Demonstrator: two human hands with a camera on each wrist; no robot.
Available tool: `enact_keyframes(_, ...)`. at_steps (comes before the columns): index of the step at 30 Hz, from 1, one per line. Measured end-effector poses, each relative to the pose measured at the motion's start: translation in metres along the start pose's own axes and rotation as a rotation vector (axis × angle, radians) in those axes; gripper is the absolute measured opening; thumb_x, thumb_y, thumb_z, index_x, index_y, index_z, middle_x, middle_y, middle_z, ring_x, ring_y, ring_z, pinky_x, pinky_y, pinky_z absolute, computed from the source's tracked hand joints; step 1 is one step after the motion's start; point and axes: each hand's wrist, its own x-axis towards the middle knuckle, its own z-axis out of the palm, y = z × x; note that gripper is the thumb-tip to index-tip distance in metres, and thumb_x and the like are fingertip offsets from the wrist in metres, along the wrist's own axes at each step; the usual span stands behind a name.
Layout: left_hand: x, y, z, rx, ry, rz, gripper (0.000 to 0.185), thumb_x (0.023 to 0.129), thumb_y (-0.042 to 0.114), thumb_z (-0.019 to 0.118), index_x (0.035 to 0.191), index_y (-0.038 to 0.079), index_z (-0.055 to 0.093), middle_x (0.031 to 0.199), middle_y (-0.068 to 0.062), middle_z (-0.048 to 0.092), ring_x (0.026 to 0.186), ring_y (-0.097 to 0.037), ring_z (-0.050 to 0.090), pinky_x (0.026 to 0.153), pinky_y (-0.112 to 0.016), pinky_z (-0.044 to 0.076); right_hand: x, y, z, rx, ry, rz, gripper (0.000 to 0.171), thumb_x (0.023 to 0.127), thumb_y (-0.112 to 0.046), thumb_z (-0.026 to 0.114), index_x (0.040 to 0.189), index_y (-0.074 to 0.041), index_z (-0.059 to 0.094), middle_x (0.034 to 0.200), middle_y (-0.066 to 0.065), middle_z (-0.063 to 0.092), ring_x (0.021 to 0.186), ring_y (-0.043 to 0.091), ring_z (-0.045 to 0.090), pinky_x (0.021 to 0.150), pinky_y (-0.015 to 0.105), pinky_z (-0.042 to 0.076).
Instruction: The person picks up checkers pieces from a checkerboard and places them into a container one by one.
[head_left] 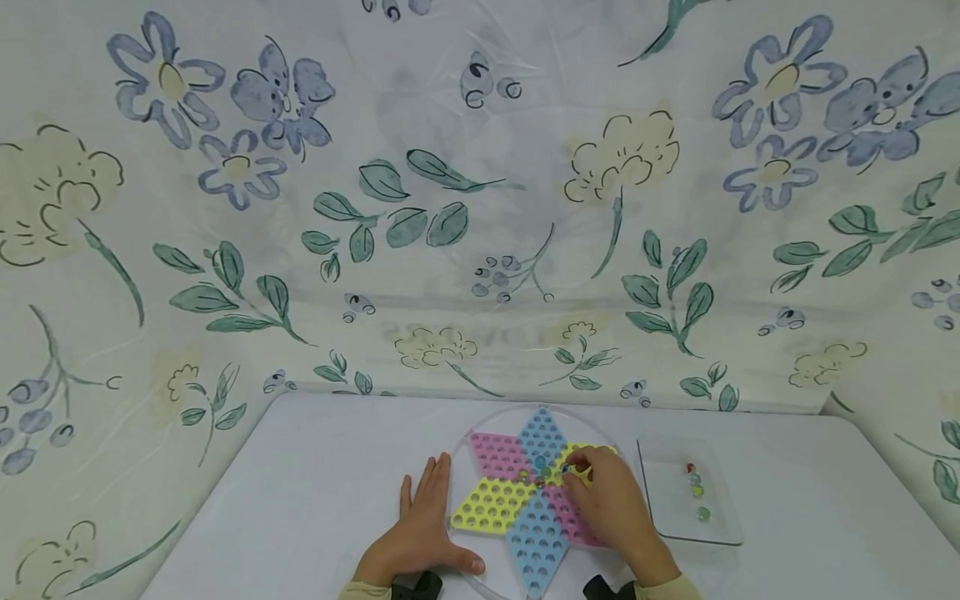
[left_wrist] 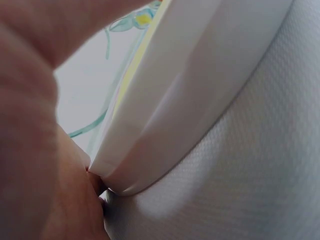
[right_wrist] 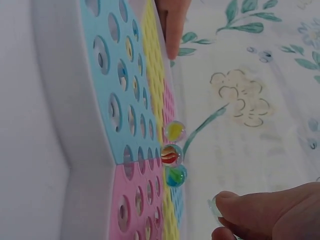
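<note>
A star-shaped Chinese checkers board (head_left: 537, 542) with pink, yellow and blue sections full of round holes lies on the table. Several glass marbles sit near its centre, among them a yellow one (right_wrist: 174, 131), a red one (right_wrist: 171, 155) and a green-blue one (right_wrist: 176, 176). Thumb and fingertips of my right hand (head_left: 611, 504) pinch a clear marble (right_wrist: 215, 206) above the far yellow section, partly hidden by the fingers. At the board's left side my left hand (head_left: 422, 533) is spread with straight fingers, right at the white rim (left_wrist: 155, 105).
Right of the board stands a clear square tray (head_left: 675, 527) with several marbles (head_left: 697, 492) in it. The white table (head_left: 300, 500) ends at a hanging cloth (head_left: 510, 208) printed with flowers and leaves. More of this cloth is at both sides.
</note>
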Motion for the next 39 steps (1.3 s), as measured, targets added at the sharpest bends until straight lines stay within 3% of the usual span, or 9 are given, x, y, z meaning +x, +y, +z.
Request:
enact_keyframes(17,0.0,0.001,0.0,-0.013,-0.001,0.0,0.15,0.058,0.052,0.095,0.157,-0.009,0.001,0.165,-0.028,0.002,0.152,-0.043,-0.006,0.113,-0.065,-0.015,0.001,0.003,-0.01,0.02,0.025,-0.009,0.014,0.092,-0.01,0.073,0.105,-0.004,0.071,0.092,0.002,0.063,0.081,0.014,0.057,0.072,0.034,0.051)
enact_keyframes(26,0.002,0.0,0.001,0.002,0.002,0.016,0.149,0.059,0.053,0.094,0.157,-0.009,0.0,0.165,-0.027,0.001,0.152,-0.043,-0.007,0.113,-0.065,-0.015,0.005,0.006,-0.016,0.0,0.018,0.054,0.017,0.093,-0.013,0.072,0.108,-0.004,0.071,0.096,0.003,0.065,0.085,0.016,0.059,0.076,0.037,0.052)
enact_keyframes(39,0.003,-0.001,0.002,-0.002,0.011,0.02,0.149,0.059,0.052,0.095,0.157,-0.008,0.001,0.165,-0.027,0.002,0.152,-0.043,-0.007,0.113,-0.065,-0.015,0.008,0.008,-0.022,0.001,0.023,0.079,0.019,0.093,-0.013,0.071,0.109,-0.003,0.07,0.096,0.004,0.066,0.086,0.018,0.059,0.077,0.038,0.052)
